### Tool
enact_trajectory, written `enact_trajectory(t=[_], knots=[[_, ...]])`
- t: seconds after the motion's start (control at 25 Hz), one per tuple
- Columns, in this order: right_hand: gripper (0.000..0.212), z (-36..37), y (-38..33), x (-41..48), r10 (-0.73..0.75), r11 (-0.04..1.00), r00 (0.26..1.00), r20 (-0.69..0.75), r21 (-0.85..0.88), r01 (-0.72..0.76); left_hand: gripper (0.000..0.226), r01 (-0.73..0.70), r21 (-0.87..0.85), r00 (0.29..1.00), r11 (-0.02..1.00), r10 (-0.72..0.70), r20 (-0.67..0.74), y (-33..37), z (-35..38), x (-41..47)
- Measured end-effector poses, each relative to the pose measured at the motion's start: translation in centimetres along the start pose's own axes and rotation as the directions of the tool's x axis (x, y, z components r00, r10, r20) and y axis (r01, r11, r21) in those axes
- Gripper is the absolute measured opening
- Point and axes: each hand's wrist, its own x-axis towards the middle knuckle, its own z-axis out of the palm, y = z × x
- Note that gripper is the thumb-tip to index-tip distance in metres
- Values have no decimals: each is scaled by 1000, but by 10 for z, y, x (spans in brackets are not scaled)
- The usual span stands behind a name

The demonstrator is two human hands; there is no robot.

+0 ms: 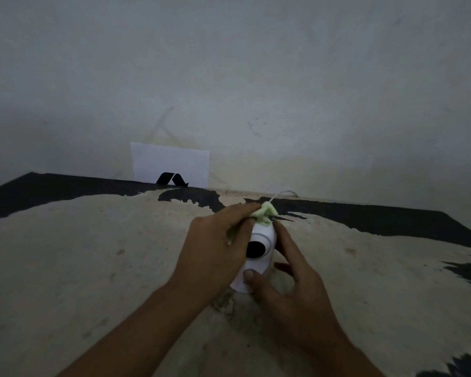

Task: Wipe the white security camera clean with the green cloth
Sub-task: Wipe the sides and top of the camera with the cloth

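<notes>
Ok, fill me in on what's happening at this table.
A person is cleaning a white security camera that stands on a worn, paint-chipped table. The left hand presses a bunched green cloth against the camera's top, while the right hand steadies the body and base, thumb on the front. A thin white cable trails behind. A white sheet with a black logo leans against the wall.

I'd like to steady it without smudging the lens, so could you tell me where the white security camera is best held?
Hold the white security camera low on its base from the right, as the right hand does, probably safest: the dark lens faces up and the left hand works the green cloth on top.
</notes>
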Motion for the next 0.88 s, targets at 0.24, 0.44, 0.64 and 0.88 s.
enact_trajectory(t=[0.24,0.44,0.64,0.88], knots=[[72,4,11,7,-101,995,994,-46,22,102,27,21,-5,997,1000,-21,79,-21,-8,4],[69,6,14,5,-100,993,992,-73,54,104,26,151,-34,988,988,-149,37,-30,-5,-16],[68,7,9,6,-3,997,1000,11,79,2,55,-97,53,972,994,84,218,-12,-2,-23],[69,7,5,1,-52,998,994,-94,30,55,67,42,42,978,998,-50,202,-13,-7,-42]])
